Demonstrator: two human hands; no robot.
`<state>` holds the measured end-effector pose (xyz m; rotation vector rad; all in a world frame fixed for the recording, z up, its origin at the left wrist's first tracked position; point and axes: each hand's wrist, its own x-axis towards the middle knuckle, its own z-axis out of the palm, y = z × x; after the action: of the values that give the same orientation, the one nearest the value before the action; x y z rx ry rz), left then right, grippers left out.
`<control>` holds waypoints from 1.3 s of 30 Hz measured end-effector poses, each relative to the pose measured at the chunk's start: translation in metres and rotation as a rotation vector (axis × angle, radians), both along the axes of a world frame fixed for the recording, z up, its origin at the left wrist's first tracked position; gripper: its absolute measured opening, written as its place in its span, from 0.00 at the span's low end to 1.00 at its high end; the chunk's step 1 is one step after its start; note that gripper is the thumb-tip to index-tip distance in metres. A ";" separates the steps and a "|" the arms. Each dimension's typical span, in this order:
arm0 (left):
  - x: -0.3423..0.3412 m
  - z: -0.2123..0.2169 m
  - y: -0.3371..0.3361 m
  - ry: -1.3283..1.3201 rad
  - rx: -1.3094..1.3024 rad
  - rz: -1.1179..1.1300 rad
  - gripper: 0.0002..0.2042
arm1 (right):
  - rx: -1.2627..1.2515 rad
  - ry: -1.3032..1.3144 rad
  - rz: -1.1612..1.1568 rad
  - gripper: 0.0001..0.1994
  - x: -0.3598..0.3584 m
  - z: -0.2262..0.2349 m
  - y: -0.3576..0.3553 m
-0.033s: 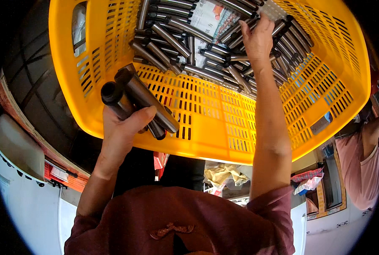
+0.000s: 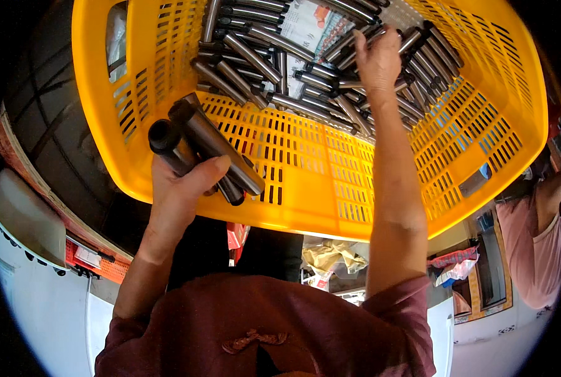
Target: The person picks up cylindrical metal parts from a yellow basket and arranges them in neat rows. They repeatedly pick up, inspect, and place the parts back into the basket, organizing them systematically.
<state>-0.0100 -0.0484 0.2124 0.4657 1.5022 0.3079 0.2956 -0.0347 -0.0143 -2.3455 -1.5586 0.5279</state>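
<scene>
A large yellow plastic basket point(image 2: 308, 217) stands before me, holding many dark metal tubes point(image 2: 252, 58) with black ends. My left hand point(image 2: 183, 185) is closed around a small bunch of such tubes point(image 2: 217, 146), raised over the basket's near left side. Their hollow black ends point up and left. Reaching deep into the basket at the far right, my right hand point(image 2: 381, 66) has its thumb and fingers apart, just above the loose tubes. The fingertips are slightly blurred, and no tube shows clearly gripped in them.
Printed paper point(image 2: 305, 25) lies among the tubes on the basket floor. Left of the basket is a dark surface point(image 2: 54, 119). A crumpled tan bag point(image 2: 334, 257) lies below the near rim. Another person in a pink garment point(image 2: 525, 251) is at the right edge.
My right hand has shifted slightly left and down over the tubes, drawing away from the far right corner. My left hand and its tubes have hardly moved.
</scene>
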 end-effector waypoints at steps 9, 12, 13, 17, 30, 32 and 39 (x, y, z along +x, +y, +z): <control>0.001 0.019 0.001 -0.023 0.094 0.070 0.23 | -0.499 0.049 -0.332 0.38 -0.052 0.007 0.025; -0.007 0.025 0.002 -0.060 0.121 0.065 0.24 | -0.541 0.136 -0.473 0.29 -0.054 0.002 0.027; -0.009 0.026 0.002 -0.065 0.125 0.051 0.24 | -0.561 0.192 -0.522 0.27 -0.054 0.003 0.028; -0.019 0.031 0.004 -0.112 0.090 0.059 0.25 | -0.439 0.267 -0.687 0.26 -0.061 -0.005 0.011; -0.035 0.033 0.005 -0.117 0.062 0.064 0.28 | -0.357 0.064 -0.170 0.34 -0.053 0.007 0.044; -0.038 0.034 0.006 -0.101 0.067 0.055 0.28 | -0.366 0.040 -0.132 0.34 -0.046 0.000 0.045; -0.039 0.031 0.004 -0.138 0.099 0.101 0.28 | -0.350 -0.222 0.367 0.20 -0.033 0.000 0.024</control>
<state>-0.0492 -0.0441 0.2437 0.4392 1.3828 0.4860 0.2630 -0.0109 -0.0139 -2.4380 -2.1788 0.6873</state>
